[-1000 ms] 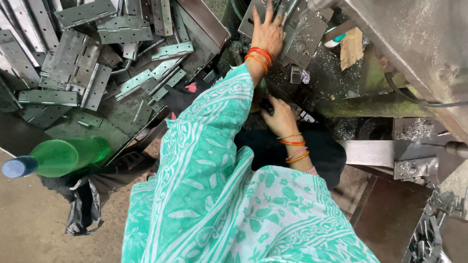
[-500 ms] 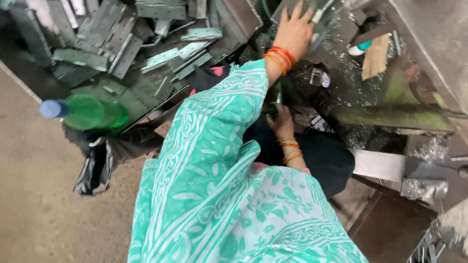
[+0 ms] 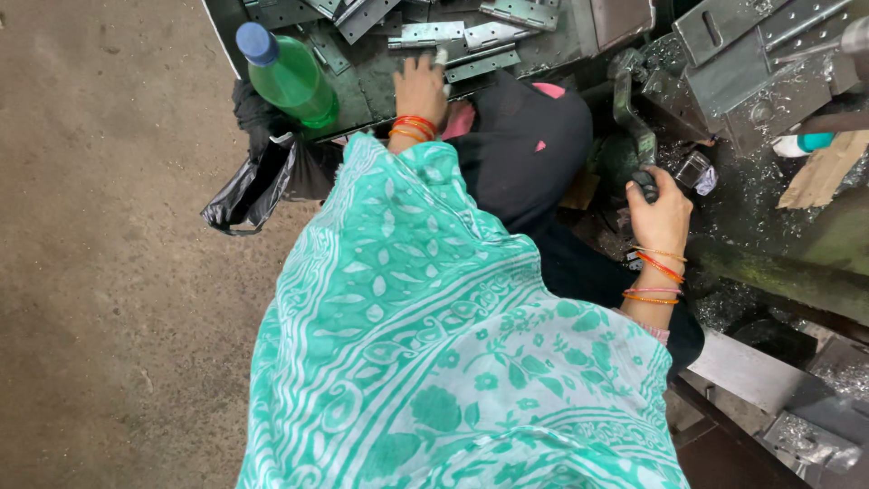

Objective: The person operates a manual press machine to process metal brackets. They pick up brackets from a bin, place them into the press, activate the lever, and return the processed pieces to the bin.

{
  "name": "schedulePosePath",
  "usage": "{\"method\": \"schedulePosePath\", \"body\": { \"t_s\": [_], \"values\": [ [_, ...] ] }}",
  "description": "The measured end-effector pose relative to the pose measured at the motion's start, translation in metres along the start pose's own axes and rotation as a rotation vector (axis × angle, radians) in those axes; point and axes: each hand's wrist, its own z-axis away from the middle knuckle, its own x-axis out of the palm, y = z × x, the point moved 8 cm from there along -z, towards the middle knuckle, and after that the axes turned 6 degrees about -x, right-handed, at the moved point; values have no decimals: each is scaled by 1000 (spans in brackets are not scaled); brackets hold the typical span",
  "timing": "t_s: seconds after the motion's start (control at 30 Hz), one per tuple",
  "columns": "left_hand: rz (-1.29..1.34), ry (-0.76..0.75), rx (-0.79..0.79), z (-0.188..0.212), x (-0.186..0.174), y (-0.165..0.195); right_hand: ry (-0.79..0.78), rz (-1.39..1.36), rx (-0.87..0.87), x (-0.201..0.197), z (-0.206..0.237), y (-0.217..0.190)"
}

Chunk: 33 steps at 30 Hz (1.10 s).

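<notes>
Your left hand [image 3: 421, 91] lies flat with its fingers spread on a metal hinge plate [image 3: 484, 65]. The plate sits right under your fingertips, at the near edge of a pile of hinge plates [image 3: 453, 32] just like it. You press on it, but you are not gripping it. Part of the plate is hidden under your fingers, and the top of the pile is cut off by the edge of the view.

Your right hand [image 3: 663, 213] is well apart from that plate, far over on the other side. It is closed tight around a dark lever handle [image 3: 644, 184]. Only the round top of the handle peeks out above your thumb. The lever goes up to a grey machine [image 3: 742, 63] covered in shiny metal bits, and it is hard to make out how they join.

Your green patterned cloth [image 3: 434, 344] hides both arms and your lap. A black cloth [image 3: 520, 145] lies between your hands.

Just beside your left hand lies a green bottle [image 3: 290, 77] with a blue cap, and below it a black plastic bag [image 3: 258, 186].
</notes>
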Motion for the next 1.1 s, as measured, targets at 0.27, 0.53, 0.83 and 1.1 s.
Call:
{"method": "schedulePosePath", "body": {
  "t_s": [0.27, 0.53, 0.83, 1.1],
  "values": [
    [122, 68, 235, -21, 7, 31, -11, 20, 49, 6, 1, 0],
    [-96, -2, 249, -48, 11, 78, -4, -12, 76, 9, 3, -8],
    [67, 46, 345, -40, 15, 62, 9, -46, 109, 6, 4, -12],
    [439, -68, -112, -59, 20, 26, 34, -65, 60, 9, 6, 7]
  ]
}}
